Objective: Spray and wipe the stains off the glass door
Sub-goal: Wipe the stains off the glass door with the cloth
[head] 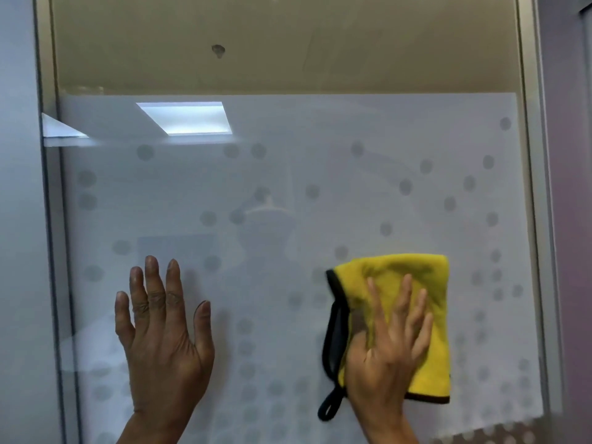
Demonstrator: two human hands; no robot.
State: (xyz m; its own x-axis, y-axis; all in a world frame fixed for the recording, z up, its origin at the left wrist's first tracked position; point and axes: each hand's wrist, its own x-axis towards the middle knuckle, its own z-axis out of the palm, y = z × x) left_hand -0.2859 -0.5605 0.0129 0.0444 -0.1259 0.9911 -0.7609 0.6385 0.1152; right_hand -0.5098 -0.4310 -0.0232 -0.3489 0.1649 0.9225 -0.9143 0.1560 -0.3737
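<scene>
right hand point(389, 344) fingers flat, pressing yellow cloth point(416, 318) on glass door point(288, 187); left hand point(163, 331) splayed flat, holding nothing, prob leaves fresh prints lol

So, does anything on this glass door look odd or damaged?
Only a small dark spot in the clear upper glass, above the frosted film; stain or something behind it, I cannot tell. Nothing looks damaged.
</scene>
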